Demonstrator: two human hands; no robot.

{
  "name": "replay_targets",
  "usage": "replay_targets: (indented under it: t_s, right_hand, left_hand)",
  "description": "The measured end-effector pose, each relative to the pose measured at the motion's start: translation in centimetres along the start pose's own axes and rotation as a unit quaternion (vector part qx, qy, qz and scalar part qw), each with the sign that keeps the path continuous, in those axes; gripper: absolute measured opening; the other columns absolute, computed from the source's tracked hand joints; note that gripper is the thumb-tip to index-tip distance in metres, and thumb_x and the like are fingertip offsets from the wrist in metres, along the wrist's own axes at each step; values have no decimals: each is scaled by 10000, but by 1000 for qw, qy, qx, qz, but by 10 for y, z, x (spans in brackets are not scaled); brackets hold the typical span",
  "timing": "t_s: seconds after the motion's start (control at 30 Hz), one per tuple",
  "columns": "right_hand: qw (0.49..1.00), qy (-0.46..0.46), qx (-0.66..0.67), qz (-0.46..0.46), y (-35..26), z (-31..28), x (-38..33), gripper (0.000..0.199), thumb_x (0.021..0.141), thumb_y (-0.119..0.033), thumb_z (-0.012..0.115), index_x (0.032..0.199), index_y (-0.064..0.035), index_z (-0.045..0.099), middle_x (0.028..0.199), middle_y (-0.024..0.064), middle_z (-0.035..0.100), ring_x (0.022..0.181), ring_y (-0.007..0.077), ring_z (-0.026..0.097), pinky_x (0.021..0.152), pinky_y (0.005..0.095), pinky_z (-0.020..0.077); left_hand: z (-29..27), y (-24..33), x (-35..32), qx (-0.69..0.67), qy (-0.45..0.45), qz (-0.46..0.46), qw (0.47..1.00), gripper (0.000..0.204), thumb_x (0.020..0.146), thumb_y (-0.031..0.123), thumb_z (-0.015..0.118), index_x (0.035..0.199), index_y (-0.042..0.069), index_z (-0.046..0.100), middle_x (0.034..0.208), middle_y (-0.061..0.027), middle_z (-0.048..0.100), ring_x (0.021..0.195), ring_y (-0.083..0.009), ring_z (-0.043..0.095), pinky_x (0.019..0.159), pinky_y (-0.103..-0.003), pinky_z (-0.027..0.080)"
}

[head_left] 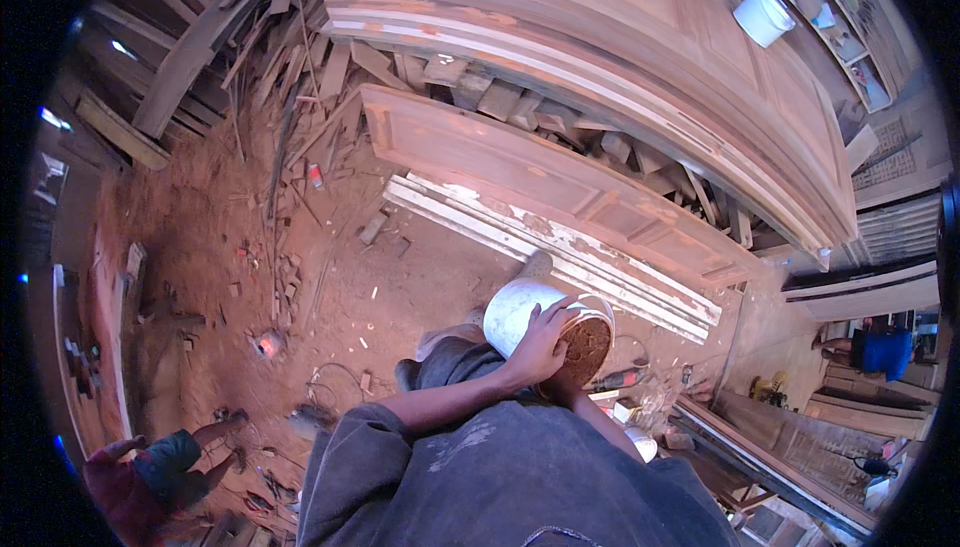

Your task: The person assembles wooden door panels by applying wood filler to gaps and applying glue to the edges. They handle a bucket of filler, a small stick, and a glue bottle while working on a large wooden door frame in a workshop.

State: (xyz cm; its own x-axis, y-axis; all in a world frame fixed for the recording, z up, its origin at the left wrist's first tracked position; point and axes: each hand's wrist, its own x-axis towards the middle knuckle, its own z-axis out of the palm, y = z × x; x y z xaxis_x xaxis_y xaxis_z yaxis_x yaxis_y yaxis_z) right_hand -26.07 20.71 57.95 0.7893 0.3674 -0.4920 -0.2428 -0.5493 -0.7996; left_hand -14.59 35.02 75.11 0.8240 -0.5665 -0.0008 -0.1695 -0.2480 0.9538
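Note:
A white bucket (512,309) lies tipped on its side in front of my body, its mouth turned to the right. Brown, crumbly-looking material (590,345) fills the opening, and a thin handle arcs over the rim. My left hand (541,345) is laid over the bucket's side near the rim, fingers bent around it. At the lower edge of the mouth is my right hand (568,387); its fingers are hidden, and whether they are inside the bucket or under it does not show.
Long white-painted boards (560,257) lie on the dirt floor before a leaning panelled door (540,172). Behind it, stacked doors (600,37) rest above wood offcuts, with another white bucket (763,15) on top. A power tool (620,379) sits at right. Other people (165,472) appear at both sides.

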Motion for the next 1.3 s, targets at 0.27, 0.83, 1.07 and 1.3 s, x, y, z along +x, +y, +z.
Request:
replay_targets:
  t_s: [0.27,0.83,1.07,1.3]
  right_hand:
    - [999,-32,8,10,-7,9,4,616,928,-246,542,1433,-81,230,1446,120,303,1341,257,274,1100,409,232]
    - [997,14,69,15,-21,-72,100,563,928,-253,546,1401,-73,301,1405,128,367,1307,261,342,1072,409,293]
    - [997,44,70,-2,-39,-117,175,543,927,-256,548,1388,-70,330,1389,132,393,1293,262,369,1061,410,318]
    - [993,92,75,-25,-86,-161,256,524,927,-259,550,1375,-66,359,1372,136,420,1279,264,397,1049,410,343]
  left_hand:
    - [-5,-11,-8,1,17,-34,999,523,743,-30,503,1258,50,458,1424,-142,368,1313,-373,345,1105,-591,160]
    - [-51,-29,114,-22,11,-33,999,548,742,-37,508,1277,63,442,1413,-146,380,1330,-364,333,1091,-601,169]
    - [-98,-42,162,-30,63,-56,996,531,750,-28,493,1271,47,432,1411,-169,378,1342,-362,320,1095,-595,162]
    - [-173,-60,210,-22,66,-3,998,544,717,-45,525,1252,31,464,1367,-194,425,1306,-372,368,1110,-457,235]
